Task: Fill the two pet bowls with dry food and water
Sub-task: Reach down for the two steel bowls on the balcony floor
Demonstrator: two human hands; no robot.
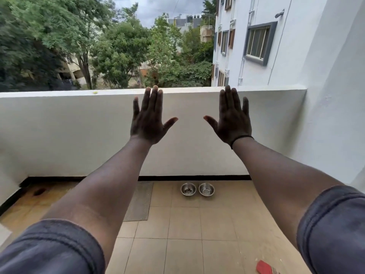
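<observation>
Two small steel pet bowls stand side by side on the tiled balcony floor near the foot of the white parapet wall. The left bowl (188,189) has a few dark bits of dry food in it. The right bowl (206,189) looks shiny inside; I cannot tell whether it holds water. Both arms are stretched out in front of me at parapet height, far above the bowls. My left hand (148,119) and my right hand (233,119) show their backs, fingers spread, holding nothing. A thin black band circles the right wrist.
A white parapet wall (79,125) closes the balcony ahead, and a white building wall (335,95) stands on the right. A grey mat (141,200) lies left of the bowls. A red packet (265,267) lies on the tiles at bottom right. A dark stain (39,191) marks the floor at left.
</observation>
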